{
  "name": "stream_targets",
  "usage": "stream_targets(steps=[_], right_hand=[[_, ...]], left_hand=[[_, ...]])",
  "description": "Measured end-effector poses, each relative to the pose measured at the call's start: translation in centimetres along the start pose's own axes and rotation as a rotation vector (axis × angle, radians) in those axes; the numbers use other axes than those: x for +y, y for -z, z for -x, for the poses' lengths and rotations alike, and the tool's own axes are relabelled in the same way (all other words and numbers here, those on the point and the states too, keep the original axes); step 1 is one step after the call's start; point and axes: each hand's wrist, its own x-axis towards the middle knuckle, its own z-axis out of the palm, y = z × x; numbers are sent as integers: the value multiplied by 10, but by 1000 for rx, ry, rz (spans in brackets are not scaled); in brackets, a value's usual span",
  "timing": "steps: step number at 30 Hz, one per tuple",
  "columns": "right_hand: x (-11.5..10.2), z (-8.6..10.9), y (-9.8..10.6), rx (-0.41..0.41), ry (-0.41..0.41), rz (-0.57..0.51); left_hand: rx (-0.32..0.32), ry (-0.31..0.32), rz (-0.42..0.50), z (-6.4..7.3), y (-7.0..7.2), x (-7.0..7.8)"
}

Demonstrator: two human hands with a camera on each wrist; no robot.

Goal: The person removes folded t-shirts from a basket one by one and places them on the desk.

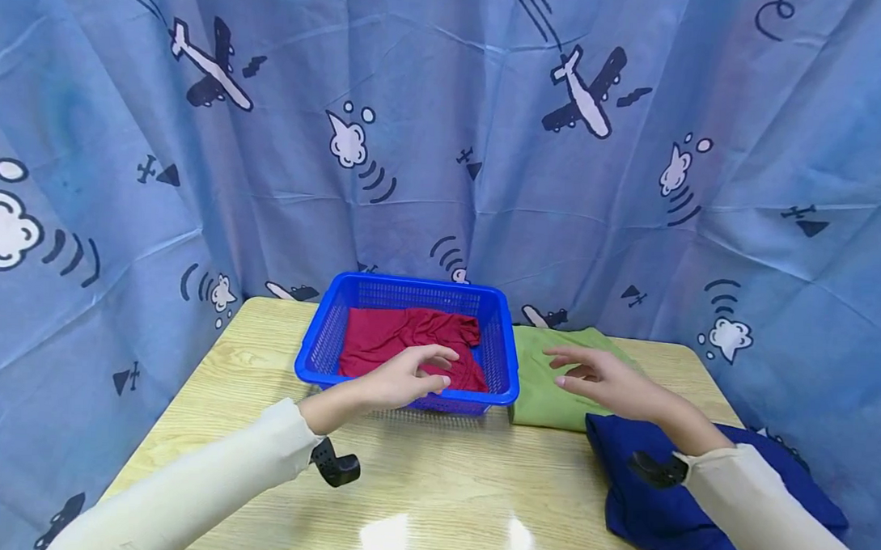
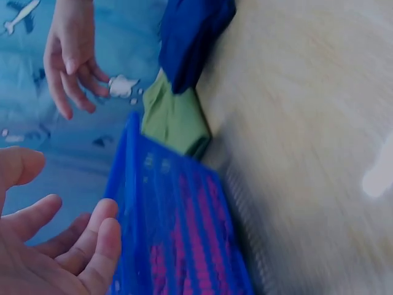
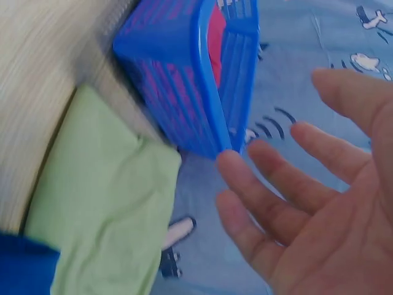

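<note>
Rectangular blue plastic basket with slotted sides [image 1: 511, 358], centre of the head view, standing on a pale wood-grain desk [image 1: 433, 485]. Mouth facing up. Contents: one crumpled deep-red cloth [image 1: 398, 334], spread over most of the inside, lying below the rim; folds bunch toward the right-hand end. Its colour shows through the slots in both wrist views.

Left hand [image 1: 408, 377]: over the basket's near rim, just below the middle of the head view, in front of the red cloth. Fingers loosely bent, thumb apart, grip bare. Cannot tell whether the fingertips brush the rim.

Right hand [image 1: 607, 382]: right of centre, above a flat, folded light-green cloth [image 1: 542, 384]. Fingers relaxed and spread, holding nothing.

Green cloth lies on the desk just beside the basket's right side, outside it. Bundled navy-blue cloth [image 1: 636, 508] at lower right, also outside the basket, its upper corner meeting the green cloth's near edge; partly hidden by the right forearm.

Small black camera on each wrist. Blue fabric curtain printed with aeroplanes and clouds [image 1: 432, 88] fills the upper frame behind the desk.
</note>
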Motion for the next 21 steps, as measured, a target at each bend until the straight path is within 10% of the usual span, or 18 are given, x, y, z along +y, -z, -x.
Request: stream_targets(steps=[10, 21], right_hand=[[-12, -50, -22, 59, -57, -105], [-15, -108, -59, -38, -327, -511]], left_hand=[[42, 239, 1, -2, 51, -8], [169, 497, -54, -16, 88, -51]])
